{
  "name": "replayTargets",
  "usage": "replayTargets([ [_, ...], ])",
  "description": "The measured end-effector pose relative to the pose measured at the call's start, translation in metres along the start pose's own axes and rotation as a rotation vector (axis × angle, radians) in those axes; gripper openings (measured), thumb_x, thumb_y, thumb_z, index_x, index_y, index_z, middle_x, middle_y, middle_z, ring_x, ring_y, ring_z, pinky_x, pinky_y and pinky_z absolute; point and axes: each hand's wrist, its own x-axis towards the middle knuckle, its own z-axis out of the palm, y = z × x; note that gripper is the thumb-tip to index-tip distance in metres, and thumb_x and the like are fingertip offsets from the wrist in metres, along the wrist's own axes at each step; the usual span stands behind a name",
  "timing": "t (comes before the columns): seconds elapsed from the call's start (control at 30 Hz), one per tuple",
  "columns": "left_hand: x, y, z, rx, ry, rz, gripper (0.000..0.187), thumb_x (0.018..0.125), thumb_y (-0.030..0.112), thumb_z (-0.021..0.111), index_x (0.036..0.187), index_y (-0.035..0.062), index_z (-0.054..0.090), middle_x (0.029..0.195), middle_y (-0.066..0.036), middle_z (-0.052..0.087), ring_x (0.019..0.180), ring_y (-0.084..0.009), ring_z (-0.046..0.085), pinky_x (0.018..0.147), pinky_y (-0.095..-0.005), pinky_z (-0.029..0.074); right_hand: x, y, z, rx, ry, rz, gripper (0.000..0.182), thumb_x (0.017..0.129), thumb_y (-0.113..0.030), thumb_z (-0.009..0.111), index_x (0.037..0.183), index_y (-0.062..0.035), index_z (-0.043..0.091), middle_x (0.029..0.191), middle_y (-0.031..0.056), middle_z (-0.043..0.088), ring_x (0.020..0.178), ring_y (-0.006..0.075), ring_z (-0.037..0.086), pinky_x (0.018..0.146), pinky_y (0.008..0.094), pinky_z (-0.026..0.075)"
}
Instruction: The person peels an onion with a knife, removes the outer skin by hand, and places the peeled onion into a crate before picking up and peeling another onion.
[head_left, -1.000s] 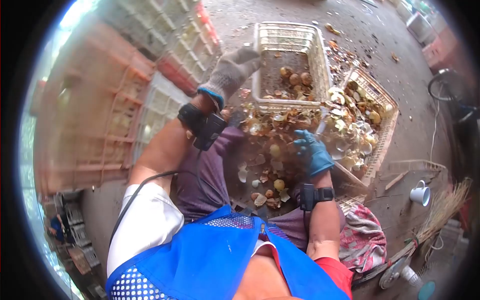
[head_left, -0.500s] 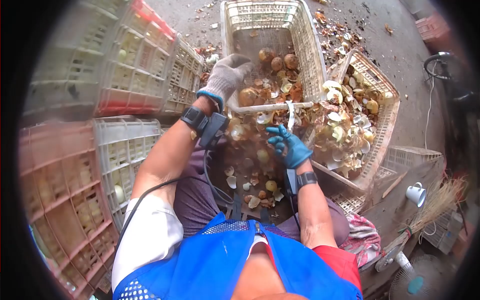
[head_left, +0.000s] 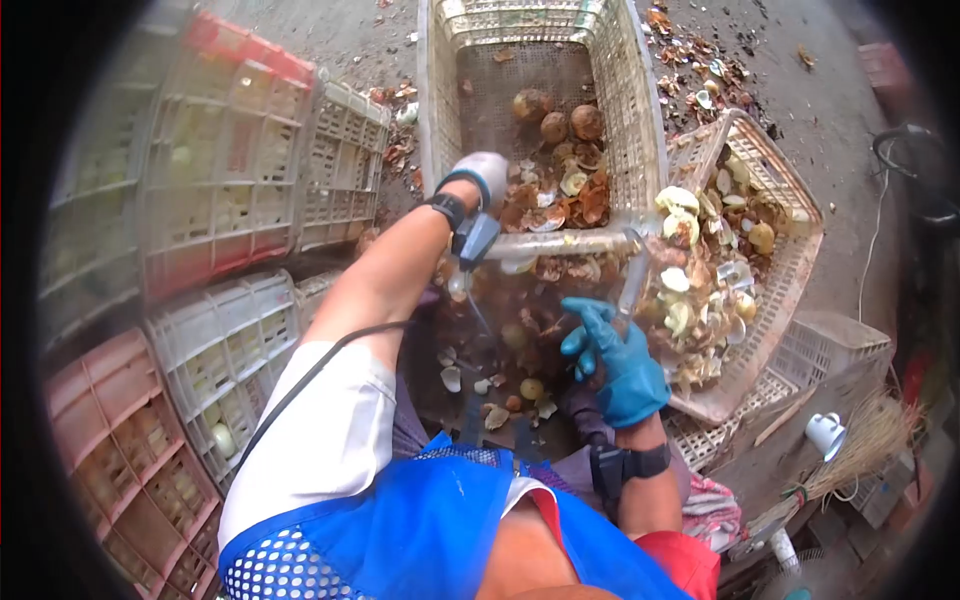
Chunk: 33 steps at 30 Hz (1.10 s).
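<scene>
Two gloved hands at work: left hand (head_left: 480,172) down inside the white crate (head_left: 640,120) among onions (head_left: 555,127), grip unclear; right hand (head_left: 618,362) closed around a knife (head_left: 632,282).

A single camera sits on the person's head and looks steeply down and forward over the chest, through a fisheye lens that bends the edges and leaves black corners. It is close to the body: the blue vest (head_left: 430,530) fills the bottom, both forearms run up the middle, and the white basket (head_left: 540,60) on the floor lies at the top.
</scene>
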Motion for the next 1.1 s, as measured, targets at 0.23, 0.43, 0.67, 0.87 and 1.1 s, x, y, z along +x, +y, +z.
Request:
replayTargets([
  [0.23, 0.024, 0.000, 0.039, 0.131, -0.208, -0.012, 0.037, 0.079, 0.021, 0.074, 0.111, 0.0027, 0.074, 0.112, -0.024, 0.073, 0.108, -0.0397, 0.070, 0.091, -0.0472, 0.058, -0.002, -0.021, -0.021, 0.033, 0.083, 0.064, 0.038, 0.103, -0.035, 0.066, 0.130, -0.0068, 0.067, 0.084, 0.0007, 0.070, 0.061, 0.0041, 0.053, 0.057, 0.0200, 0.041],
  [0.43, 0.032, 0.006, 0.054, 0.176, -0.260, -0.037, 0.054, 0.077, 0.028, 0.081, 0.126, 0.0081, 0.068, 0.124, -0.019, 0.072, 0.117, -0.0343, 0.069, 0.096, -0.0449, 0.056, -0.003, -0.028, -0.029, 0.047, 0.115, 0.086, 0.038, 0.104, -0.030, 0.066, 0.133, -0.0058, 0.065, 0.085, 0.0021, 0.071, 0.063, 0.0043, 0.054, 0.059, 0.0203, 0.044],
  [0.67, 0.030, 0.016, 0.034, 0.137, -0.264, -0.062, 0.074, 0.072, 0.033, 0.085, 0.136, 0.0051, 0.058, 0.125, -0.021, 0.070, 0.118, -0.0365, 0.067, 0.098, -0.0450, 0.056, -0.012, -0.025, -0.029, 0.025, 0.171, 0.047, 0.036, 0.104, -0.027, 0.066, 0.133, -0.0053, 0.064, 0.086, 0.0022, 0.072, 0.063, 0.0037, 0.054, 0.059, 0.0199, 0.045],
  [0.87, 0.005, 0.039, -0.039, -0.661, 0.116, -0.235, 0.092, 0.069, 0.049, 0.089, 0.134, -0.0039, 0.051, 0.118, -0.026, 0.070, 0.107, -0.0351, 0.071, 0.093, -0.0405, 0.057, -0.035, -0.021, -0.018, 0.004, 0.183, -0.035, 0.036, 0.104, -0.029, 0.067, 0.132, -0.0062, 0.065, 0.084, 0.0001, 0.071, 0.061, 0.0033, 0.053, 0.057, 0.0198, 0.044],
  [1.1, -0.116, 0.095, -0.139, -2.061, -0.020, 0.565, 0.067, 0.091, 0.023, 0.077, 0.148, 0.0105, 0.044, 0.130, -0.014, 0.061, 0.116, -0.0285, 0.067, 0.098, -0.0466, 0.060, -0.064, 0.001, -0.005, -0.041, 0.230, -0.236, 0.038, 0.102, -0.032, 0.069, 0.131, -0.0062, 0.066, 0.086, 0.0011, 0.072, 0.063, 0.0042, 0.054, 0.059, 0.0218, 0.044],
])
